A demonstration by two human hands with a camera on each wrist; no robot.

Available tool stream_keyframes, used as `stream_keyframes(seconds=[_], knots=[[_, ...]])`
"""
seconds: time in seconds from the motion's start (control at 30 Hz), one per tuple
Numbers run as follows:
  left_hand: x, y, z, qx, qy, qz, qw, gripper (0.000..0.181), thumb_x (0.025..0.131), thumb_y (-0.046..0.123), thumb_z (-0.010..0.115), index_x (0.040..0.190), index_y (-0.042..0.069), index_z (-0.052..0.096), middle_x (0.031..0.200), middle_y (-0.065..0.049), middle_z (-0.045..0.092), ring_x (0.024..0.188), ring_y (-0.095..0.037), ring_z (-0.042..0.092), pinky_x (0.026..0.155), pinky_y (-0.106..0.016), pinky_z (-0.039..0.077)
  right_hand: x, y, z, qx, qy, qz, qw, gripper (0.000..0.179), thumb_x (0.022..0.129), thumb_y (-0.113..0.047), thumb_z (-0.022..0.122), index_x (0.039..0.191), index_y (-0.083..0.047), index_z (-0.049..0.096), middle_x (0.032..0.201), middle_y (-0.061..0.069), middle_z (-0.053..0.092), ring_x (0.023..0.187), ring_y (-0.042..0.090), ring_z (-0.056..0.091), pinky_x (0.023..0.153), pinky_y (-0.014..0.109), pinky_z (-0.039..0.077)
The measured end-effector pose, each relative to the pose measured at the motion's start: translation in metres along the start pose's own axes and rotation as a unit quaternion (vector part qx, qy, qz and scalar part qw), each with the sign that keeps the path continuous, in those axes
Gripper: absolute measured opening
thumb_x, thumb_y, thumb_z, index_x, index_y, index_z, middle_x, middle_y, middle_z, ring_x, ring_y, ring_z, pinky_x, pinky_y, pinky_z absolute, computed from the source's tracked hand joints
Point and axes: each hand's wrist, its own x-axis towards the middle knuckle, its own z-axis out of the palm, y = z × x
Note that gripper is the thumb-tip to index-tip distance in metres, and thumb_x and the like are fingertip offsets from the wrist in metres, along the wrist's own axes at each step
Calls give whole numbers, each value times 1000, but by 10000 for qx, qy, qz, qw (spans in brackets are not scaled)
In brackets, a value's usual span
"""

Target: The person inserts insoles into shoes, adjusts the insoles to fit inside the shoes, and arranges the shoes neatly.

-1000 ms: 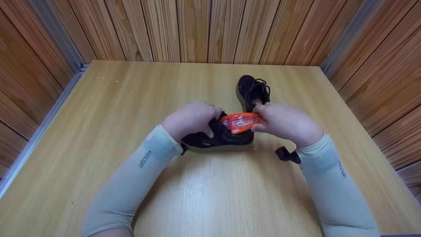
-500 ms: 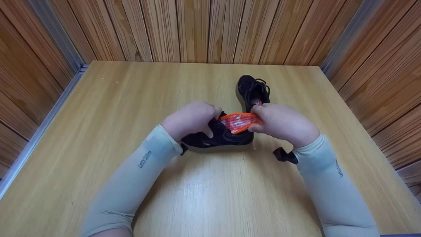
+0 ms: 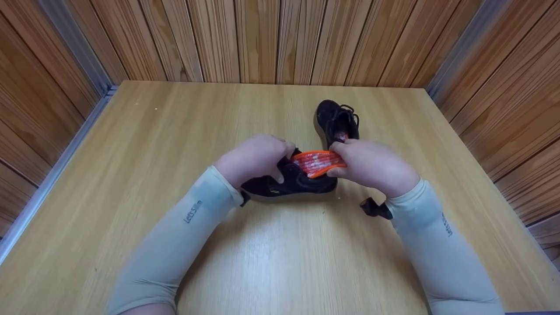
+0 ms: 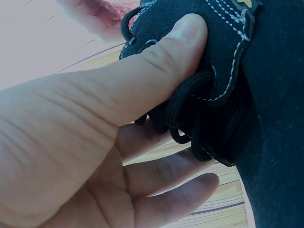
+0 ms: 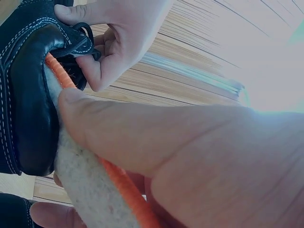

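A black lace-up shoe [image 3: 302, 186] stands on the table with its toe to the left. My left hand [image 3: 256, 159] grips it around the lacing; in the left wrist view the thumb presses on the stitched eyelet flap [image 4: 216, 52], beside the loops of lace [image 4: 183, 97]. An orange-edged insole [image 3: 316, 162], red and white on top, sits partly inside the shoe's opening. My right hand [image 3: 376, 168] holds its protruding end by the edges. In the right wrist view the insole's grey fuzzy underside [image 5: 90, 178] shows. Its front part is hidden in the shoe.
A second black shoe [image 3: 328, 118] stands just behind, toe pointing away, with a similar red insole [image 3: 342, 134] inside. Wood-panelled walls [image 3: 258, 41] border the table [image 3: 262, 262] at the back and sides. Black straps [image 3: 374, 208] hang at the wrists.
My right hand has moved slightly left toward the shoe, and a shorter stretch of the insole shows between hand and shoe. The left hand and both shoes have stayed in place.
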Motion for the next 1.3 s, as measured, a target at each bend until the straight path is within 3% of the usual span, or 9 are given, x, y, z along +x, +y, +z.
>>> stream_keyframes(seconds=[0.33, 0.83, 1.3], knots=[[0, 1, -1, -62, -51, -103, 9999, 42, 88, 23, 95, 120, 14, 70, 118, -4, 78, 108, -24, 72, 105, -45, 59, 3, -1, 1, 16, -144, 66, 9999, 58, 102, -47, 77, 138, -4, 63, 122, 18, 75, 102, 35, 73, 86, 56, 61], [1, 0, -3, -138, -173, -67, 9997, 46, 88, 25, 94, 125, 14, 70, 123, -6, 77, 114, -26, 72, 109, -45, 58, 1, 4, -2, 189, -258, 52, 9995, 62, 102, -44, 77, 144, -2, 62, 129, 19, 74, 108, 35, 72, 100, 56, 59], [0, 0, -1, -122, -157, -72, 9998, 46, 89, 24, 94, 126, 15, 70, 122, -5, 76, 112, -24, 71, 109, -44, 58, -4, 9, -6, 351, -233, 53, 9991, 54, 102, -42, 77, 138, -4, 65, 119, 16, 75, 99, 32, 71, 92, 55, 58]])
